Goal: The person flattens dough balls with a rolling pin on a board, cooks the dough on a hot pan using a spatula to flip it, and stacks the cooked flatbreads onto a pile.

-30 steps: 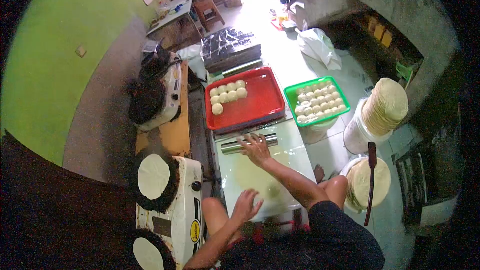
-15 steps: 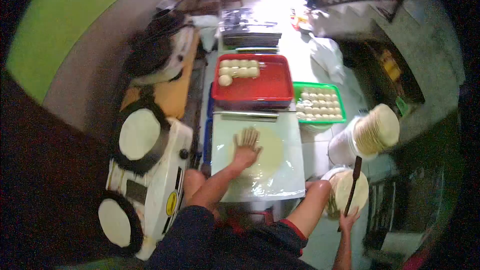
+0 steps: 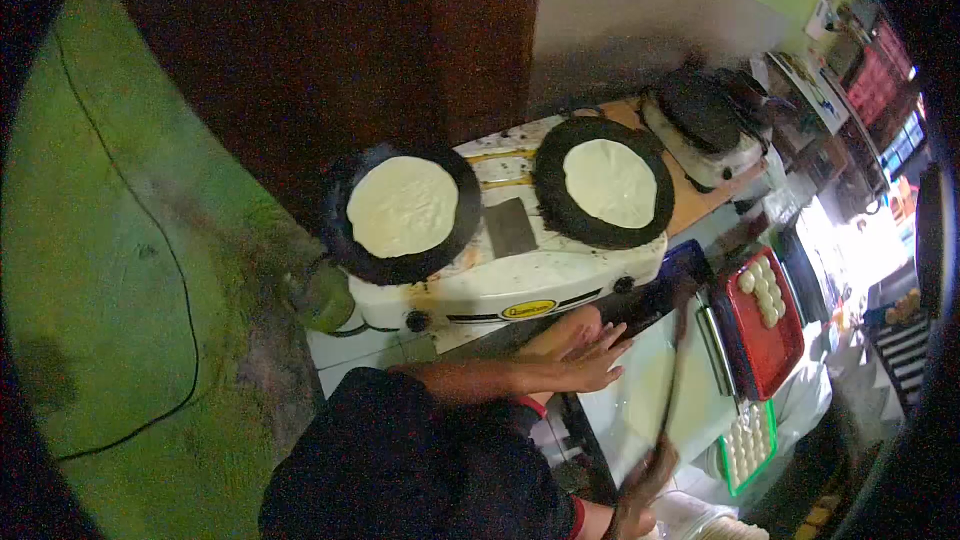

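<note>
My left hand [image 3: 588, 365] is held out with its fingers straight and apart, in front of the white two-burner stove [image 3: 480, 302], and holds nothing. In my right hand [image 3: 648, 478], at the lower right, is the handle of a long dark spatula [image 3: 671, 385], its blade end pointing up and blurred. Two black round pans sit on the stove. One thin round flatbread [image 3: 403, 207] lies on the left pan [image 3: 463, 185], another flatbread [image 3: 610, 183] on the right pan [image 3: 552, 185]. A pale flattened dough round [image 3: 650, 395] lies on the white work board [image 3: 602, 408].
A red tray [image 3: 768, 350] with several dough balls [image 3: 762, 290] stands beyond the board. Beside it is a green tray [image 3: 741, 488] of dough balls. Stacked flatbreads [image 3: 732, 528] show at the bottom edge. Another dark griddle [image 3: 700, 112] stands behind the stove.
My view has turned left toward the stove. My left hand has lifted off the dough on the board and moved toward the stove. The spatula stays in my right hand, now beside the board.
</note>
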### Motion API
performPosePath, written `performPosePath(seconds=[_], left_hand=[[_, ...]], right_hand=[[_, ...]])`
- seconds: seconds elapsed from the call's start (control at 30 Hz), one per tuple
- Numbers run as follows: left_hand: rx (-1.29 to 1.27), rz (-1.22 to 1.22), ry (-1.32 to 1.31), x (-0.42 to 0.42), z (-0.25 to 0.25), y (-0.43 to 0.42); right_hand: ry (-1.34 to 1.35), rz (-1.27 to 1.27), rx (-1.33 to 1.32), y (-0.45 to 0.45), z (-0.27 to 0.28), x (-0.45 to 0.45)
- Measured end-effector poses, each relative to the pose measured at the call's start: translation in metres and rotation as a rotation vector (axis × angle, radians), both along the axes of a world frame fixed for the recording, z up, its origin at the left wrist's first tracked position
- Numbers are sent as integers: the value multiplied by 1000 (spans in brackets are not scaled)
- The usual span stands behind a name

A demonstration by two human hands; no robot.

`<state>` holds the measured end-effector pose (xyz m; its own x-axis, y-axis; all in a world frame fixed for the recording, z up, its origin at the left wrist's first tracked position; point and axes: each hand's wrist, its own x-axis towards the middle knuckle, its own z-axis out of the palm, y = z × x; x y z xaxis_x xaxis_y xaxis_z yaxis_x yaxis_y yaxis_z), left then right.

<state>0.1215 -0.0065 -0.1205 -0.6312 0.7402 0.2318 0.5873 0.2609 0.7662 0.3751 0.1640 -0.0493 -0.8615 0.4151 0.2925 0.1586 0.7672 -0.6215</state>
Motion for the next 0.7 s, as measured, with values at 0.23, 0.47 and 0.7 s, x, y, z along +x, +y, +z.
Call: performPosePath(seconds=[0.23,0.47,0.7], left_hand=[[113,328,328,-6,-51,-90],[-4,458,-217,21,-5,-187],[21,330,-175,16,12,-207]], right_hand=[[-530,757,283,-172,167,-185],[-372,831,407,-172,116,-272],[29,1186,-49,-266,45,-384]])
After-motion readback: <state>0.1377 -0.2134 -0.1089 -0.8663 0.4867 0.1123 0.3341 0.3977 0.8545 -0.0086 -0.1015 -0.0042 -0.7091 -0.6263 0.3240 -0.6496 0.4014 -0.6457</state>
